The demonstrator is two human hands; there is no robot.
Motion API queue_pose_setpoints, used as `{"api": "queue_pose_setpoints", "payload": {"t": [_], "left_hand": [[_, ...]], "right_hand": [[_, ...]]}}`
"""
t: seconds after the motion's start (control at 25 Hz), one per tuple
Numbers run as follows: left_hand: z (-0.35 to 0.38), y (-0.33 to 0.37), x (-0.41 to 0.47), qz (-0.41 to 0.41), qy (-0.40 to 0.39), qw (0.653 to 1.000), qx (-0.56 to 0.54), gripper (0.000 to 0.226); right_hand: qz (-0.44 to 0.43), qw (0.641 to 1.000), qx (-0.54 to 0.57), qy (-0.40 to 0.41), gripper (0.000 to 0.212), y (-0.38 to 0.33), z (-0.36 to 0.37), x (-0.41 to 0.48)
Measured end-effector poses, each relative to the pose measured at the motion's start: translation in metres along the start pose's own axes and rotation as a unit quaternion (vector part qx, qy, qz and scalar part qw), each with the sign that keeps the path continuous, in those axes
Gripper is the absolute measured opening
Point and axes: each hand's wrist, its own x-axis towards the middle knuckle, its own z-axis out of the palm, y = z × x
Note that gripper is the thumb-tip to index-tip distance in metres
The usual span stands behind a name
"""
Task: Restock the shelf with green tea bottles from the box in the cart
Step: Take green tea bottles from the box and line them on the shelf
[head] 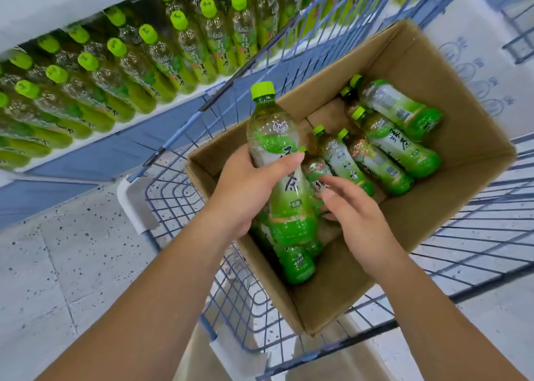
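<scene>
My left hand (248, 187) grips a green tea bottle (277, 155) around its middle, holding it nearly upright over the near-left part of the open cardboard box (433, 207). Just to its right my right hand (355, 213) hovers with fingers spread and nothing in it, reaching down among the bottles in the box. Several more green tea bottles (396, 137) lie on their sides inside the box, and another bottle (297, 262) lies under the held one. The box sits in a blue wire cart (173, 201). The shelf (121, 126) at upper left holds rows of green-capped bottles.
A speckled light floor (57, 265) spreads at the lower left. A blue base panel (95, 155) runs beneath the shelf. White cartons (476, 71) with printed marks stand beyond the cart at upper right.
</scene>
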Motion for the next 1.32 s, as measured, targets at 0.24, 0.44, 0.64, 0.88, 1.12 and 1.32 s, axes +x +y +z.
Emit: {"api": "queue_pose_setpoints", "payload": {"t": [0.24,0.44,0.64,0.88,1.12,1.32], "left_hand": [[-0.017,0.005,0.016,0.037,-0.040,0.997,0.057,0.034],[-0.025,0.012,0.022,0.033,-0.032,0.998,0.046,0.031],[-0.038,0.017,0.023,0.033,-0.034,0.997,0.055,0.028],[-0.057,0.021,0.002,0.005,-0.039,0.999,0.030,0.028],[-0.070,0.054,-0.041,-0.010,-0.074,0.997,0.021,0.039],[-0.075,0.087,-0.075,-0.006,-0.106,0.994,0.023,0.046]], "right_hand": [[0.198,0.910,-0.293,-0.217,0.078,0.074,0.025,0.037],[0.226,0.917,-0.265,-0.198,0.068,0.094,0.049,0.052],[0.219,0.943,-0.203,-0.150,0.040,0.083,0.051,0.042],[0.200,0.979,-0.013,-0.021,0.023,0.024,0.031,-0.004],[0.156,0.979,0.074,0.112,0.027,-0.049,0.015,-0.061],[0.116,0.967,0.123,0.189,0.020,-0.099,0.017,-0.105]]}}
